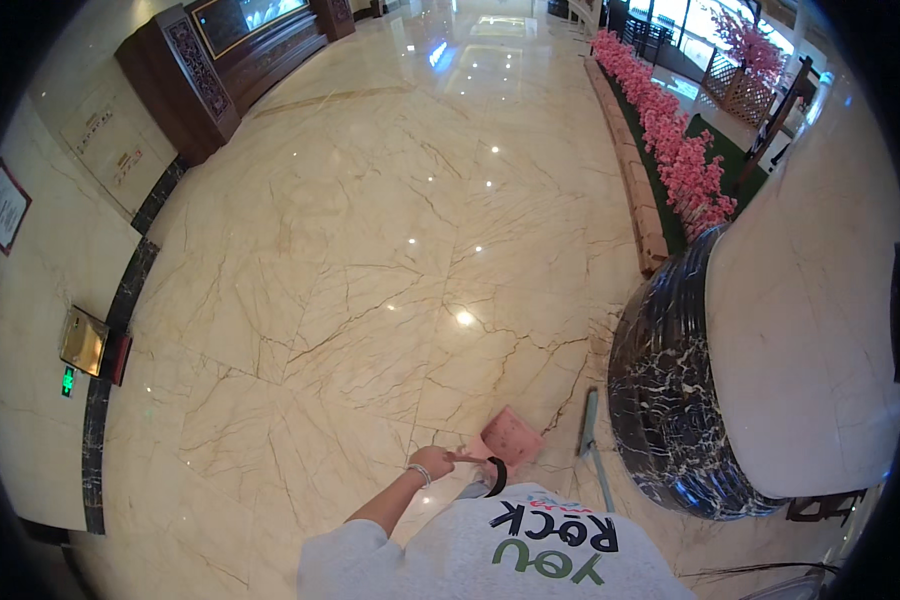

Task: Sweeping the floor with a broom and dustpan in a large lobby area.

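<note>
- Glossy beige veined marble floor (390,260) spreads ahead, bare but for the tools.
- Round black marble column base (670,400) stands at the right; a pale green long-handled squeegee (592,440) leans against it, seemingly parked.
- Pink plastic dustpan (511,436) tilts toward the floor, just before the feet.
- Left hand (432,463) grasps the dustpan's dark handle.
- Right hand is out of sight.

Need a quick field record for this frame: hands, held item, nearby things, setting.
left hand: raised in front of the chest, fingers closed on a thin handle
right hand: not in view
held item: pink dustpan, hanging just above the floor
nearby: green-handled mop leaning by the black marble column base
floor: glossy beige marble floor
background: pink flower bed along the right side
</note>
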{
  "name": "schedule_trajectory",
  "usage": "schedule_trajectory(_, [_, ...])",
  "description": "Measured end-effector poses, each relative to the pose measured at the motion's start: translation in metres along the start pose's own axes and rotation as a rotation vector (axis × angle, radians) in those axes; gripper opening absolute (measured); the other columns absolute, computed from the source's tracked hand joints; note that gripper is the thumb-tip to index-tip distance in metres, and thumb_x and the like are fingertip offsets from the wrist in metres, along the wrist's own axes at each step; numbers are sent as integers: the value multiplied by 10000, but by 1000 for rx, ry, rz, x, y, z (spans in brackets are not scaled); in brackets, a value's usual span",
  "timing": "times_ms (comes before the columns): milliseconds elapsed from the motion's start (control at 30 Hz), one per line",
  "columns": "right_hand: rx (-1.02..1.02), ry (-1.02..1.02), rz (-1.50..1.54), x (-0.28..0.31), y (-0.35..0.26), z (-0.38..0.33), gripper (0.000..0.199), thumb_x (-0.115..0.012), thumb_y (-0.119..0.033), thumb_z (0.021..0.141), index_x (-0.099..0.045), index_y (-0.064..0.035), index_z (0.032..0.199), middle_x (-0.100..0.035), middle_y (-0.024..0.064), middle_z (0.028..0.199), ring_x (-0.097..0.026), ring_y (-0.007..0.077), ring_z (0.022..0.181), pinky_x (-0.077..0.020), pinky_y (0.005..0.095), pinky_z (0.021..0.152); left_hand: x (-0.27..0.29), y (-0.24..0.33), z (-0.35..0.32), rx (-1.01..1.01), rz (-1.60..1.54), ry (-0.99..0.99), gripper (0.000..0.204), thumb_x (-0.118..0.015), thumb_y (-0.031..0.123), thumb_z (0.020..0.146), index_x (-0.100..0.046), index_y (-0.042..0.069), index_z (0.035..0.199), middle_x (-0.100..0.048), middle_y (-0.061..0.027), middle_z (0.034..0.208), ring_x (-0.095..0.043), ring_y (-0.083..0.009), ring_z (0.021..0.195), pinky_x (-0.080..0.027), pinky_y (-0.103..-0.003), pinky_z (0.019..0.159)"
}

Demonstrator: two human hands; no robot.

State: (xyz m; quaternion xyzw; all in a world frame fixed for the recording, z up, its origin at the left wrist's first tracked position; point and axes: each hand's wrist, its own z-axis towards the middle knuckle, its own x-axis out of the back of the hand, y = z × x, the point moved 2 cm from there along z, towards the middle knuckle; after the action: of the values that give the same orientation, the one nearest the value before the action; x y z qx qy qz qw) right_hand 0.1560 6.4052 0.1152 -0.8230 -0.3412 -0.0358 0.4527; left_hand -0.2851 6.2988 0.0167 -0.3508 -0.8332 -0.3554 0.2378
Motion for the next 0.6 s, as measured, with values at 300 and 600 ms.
schedule_trajectory(300, [-764, -57, 153, 13, 64, 102, 147, -526, -128, 687, -457, -43, 590, -464, 83, 451, -437, 187, 346, -380, 317, 355, 62, -34, 39, 300, -105, 223, 266, -503, 288, 614, -603, 62, 712, -581, -156, 715, -558, -296, 708, -439, -384, 625])
schedule_trajectory(600, [-881, -223, 182, 40, 23, 241, 145, -514, -138, 678, -442, -54, 585, -458, 75, 452, -435, 174, 355, -382, 320, 375, 138, -43, 112, 497, -95, 324, 252, -539, 253, 563, -585, 32, 675, -569, -167, 678, -547, -318, 659, -433, -386, 584])
